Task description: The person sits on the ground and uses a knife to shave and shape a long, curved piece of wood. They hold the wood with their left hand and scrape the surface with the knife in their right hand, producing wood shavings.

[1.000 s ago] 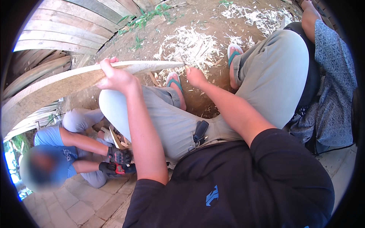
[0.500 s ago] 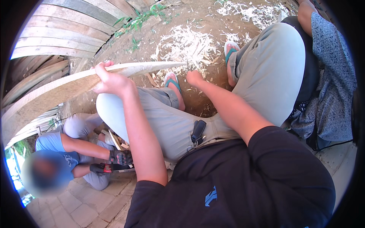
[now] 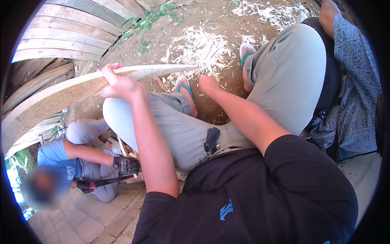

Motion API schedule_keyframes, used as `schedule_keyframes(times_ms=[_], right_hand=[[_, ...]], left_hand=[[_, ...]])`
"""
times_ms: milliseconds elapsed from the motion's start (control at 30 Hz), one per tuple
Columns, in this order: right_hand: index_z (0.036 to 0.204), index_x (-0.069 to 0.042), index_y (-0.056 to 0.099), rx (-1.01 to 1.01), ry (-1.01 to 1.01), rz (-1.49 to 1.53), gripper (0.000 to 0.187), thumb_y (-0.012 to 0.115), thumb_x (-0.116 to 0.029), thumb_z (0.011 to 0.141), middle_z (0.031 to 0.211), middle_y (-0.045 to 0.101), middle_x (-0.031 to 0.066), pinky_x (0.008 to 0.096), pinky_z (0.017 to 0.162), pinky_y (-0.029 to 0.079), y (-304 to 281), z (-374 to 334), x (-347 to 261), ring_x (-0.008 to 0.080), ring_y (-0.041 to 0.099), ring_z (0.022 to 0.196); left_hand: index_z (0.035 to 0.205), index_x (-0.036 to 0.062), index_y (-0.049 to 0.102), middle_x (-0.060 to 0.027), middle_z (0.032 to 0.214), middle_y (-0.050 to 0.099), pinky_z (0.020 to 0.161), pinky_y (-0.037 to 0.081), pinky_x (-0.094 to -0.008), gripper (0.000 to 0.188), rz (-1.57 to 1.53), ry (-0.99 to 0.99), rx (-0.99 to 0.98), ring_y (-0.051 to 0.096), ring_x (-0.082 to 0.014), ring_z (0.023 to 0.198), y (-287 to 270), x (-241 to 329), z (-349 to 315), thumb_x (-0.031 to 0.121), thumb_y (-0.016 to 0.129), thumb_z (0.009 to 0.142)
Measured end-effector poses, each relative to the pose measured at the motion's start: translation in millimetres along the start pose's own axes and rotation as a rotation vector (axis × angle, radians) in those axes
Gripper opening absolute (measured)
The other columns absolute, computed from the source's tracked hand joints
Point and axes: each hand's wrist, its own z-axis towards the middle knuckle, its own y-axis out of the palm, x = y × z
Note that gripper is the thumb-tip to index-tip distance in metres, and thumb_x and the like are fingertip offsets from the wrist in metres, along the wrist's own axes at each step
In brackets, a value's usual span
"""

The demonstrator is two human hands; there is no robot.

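A long pale wooden board [image 3: 53,99] crosses from the left edge and narrows to a pointed tip above my feet. My left hand [image 3: 122,86] is closed around it, fingers over the upper edge, above my left knee. Just below and right of the tip, my right hand [image 3: 209,85] is in a fist, apart from the wood. Whatever that fist holds, if anything, is hidden. White wood shavings [image 3: 199,46] lie heaped on the dirt beyond the tip.
A co-worker in black gloves [image 3: 126,164] crouches at left with a long dark tool [image 3: 109,181] and wood pieces. Patterned cloth [image 3: 359,97] on another person is close at right. A plank wall [image 3: 73,30] and stacked wood [image 3: 38,83] stand at far left.
My right hand has shifted slightly, and the board's tip has stayed almost in place. The co-worker's lower glove has drawn back left with the long tool, showing more of its dark length.
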Motion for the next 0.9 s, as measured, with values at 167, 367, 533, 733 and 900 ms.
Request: schedule_keyframes(times_ms=[167, 367, 533, 733, 900], right_hand=[[0.115, -0.008, 0.067, 0.111, -0.114, -0.011, 0.033, 0.044, -0.028, 0.103, 0.109, 0.072, 0.0183, 0.0478, 0.086, 0.056, -18, -6, -18, 0.036, 0.07, 0.101], [0.114, -0.007, 0.064, -0.003, -0.014, -0.1, 0.038, 0.04, -0.034, 0.106, 0.099, 0.073, 0.021, 0.0489, 0.083, 0.055, 3, 16, 29, 0.0375, 0.071, 0.095], [0.108, -0.005, 0.069, 0.149, -0.062, 0.023, 0.044, 0.039, -0.038, 0.106, 0.101, 0.073, 0.0209, 0.0493, 0.085, 0.055, -14, -3, -17, 0.0388, 0.071, 0.096], [0.113, -0.004, 0.064, 0.082, -0.012, 0.078, 0.044, 0.038, -0.039, 0.106, 0.1, 0.072, 0.0237, 0.0524, 0.086, 0.053, -10, 1, 5, 0.0399, 0.07, 0.097], [0.121, -0.005, 0.064, 0.038, -0.021, 0.06, 0.044, 0.038, -0.037, 0.106, 0.104, 0.072, 0.0212, 0.0503, 0.09, 0.053, -19, -8, -13, 0.0383, 0.069, 0.102]], left_hand=[[0.101, -0.0067, 0.041, -0.0185, 0.116, 0.052, 0.098, 0.042, -0.0426, 0.043, 0.001, -0.005, 0.048, 0.052, -0.0266, 0.107, -2, -1, 3, 0.017, 0.066, 0.075], [0.103, -0.0076, 0.041, -0.02, 0.122, 0.05, 0.1, 0.041, -0.0426, 0.045, -0.018, -0.012, 0.028, 0.051, -0.0279, 0.111, 2, 0, 1, 0.018, 0.066, 0.075], [0.104, -0.0098, 0.043, -0.0223, 0.13, 0.046, 0.106, 0.037, -0.0428, 0.048, 0.033, -0.033, 0.003, 0.047, -0.0299, 0.12, -3, -2, 2, 0.02, 0.065, 0.074], [0.096, -0.0094, 0.048, -0.0225, 0.133, 0.045, 0.11, 0.033, -0.0422, 0.04, -0.016, -0.013, 0.004, 0.046, -0.0301, 0.123, -2, -4, 3, 0.019, 0.065, 0.074], [0.097, -0.0099, 0.048, -0.0227, 0.131, 0.046, 0.11, 0.032, -0.042, 0.041, -0.009, 0.003, 0.014, 0.046, -0.0298, 0.124, -4, -3, 3, 0.019, 0.066, 0.074]])
